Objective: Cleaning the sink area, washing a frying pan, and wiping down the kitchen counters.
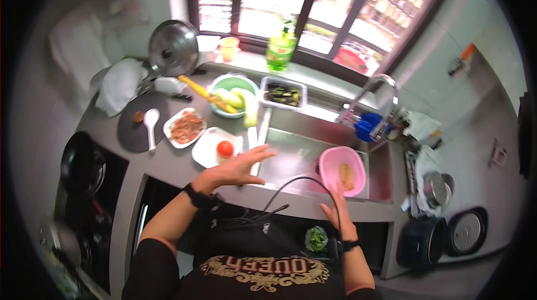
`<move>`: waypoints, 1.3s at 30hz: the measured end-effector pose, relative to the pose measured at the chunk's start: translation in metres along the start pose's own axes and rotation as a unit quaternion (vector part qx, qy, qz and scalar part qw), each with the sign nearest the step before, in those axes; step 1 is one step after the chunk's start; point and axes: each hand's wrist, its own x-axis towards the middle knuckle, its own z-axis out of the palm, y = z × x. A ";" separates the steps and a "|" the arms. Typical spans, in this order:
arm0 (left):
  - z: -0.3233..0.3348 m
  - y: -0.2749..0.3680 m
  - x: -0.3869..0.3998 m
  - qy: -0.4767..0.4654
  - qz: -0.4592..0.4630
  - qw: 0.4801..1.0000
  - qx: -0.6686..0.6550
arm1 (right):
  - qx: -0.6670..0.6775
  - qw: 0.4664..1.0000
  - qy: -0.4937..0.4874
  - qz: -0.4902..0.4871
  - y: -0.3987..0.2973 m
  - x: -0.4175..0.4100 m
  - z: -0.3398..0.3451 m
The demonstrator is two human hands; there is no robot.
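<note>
My left hand [239, 166] is held over the counter edge with fingers apart, near a white plate [203, 153] that bears a red tomato [225, 149]. Beside the near rim of a pink plastic basin [325, 159], my right hand [337, 207] has its fingers apart; whether a fingertip touches the basin cannot be told. A tan, elongated food item [346, 176] lies in the basin, which stands in the steel sink [293, 149]. Left of the plate is a white dish of shredded reddish food [185, 128]. Behind it, a green bowl [216, 109] holds pale green peeled vegetables [237, 99] and a yellow-handled tool [201, 90].
A plastic box of dark food [283, 93] stands behind the sink, near the faucet [361, 98]. Green dish soap [280, 52] is on the sill. A white spoon [151, 126] lies on a round dark board [130, 132]. A black pan [77, 161] is at far left.
</note>
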 end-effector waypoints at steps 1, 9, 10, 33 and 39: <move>0.006 -0.001 -0.004 0.005 -0.015 0.999 0.031 | 0.001 0.999 -0.005 0.034 0.005 -0.005 -0.002; 0.014 -0.036 -0.069 0.171 -0.178 0.960 -0.129 | 0.048 0.992 0.056 0.100 0.039 0.006 -0.004; 0.016 -0.040 -0.085 0.203 -0.213 0.946 -0.138 | 0.050 0.993 0.075 0.078 0.036 0.019 -0.001; 0.107 -0.047 -0.251 0.691 -0.336 0.591 -0.246 | 0.177 0.973 -0.103 -0.107 -0.051 0.151 0.101; 0.131 -0.038 -0.242 0.798 -0.272 0.466 -0.270 | 0.186 0.968 -0.132 -0.107 -0.048 0.154 0.104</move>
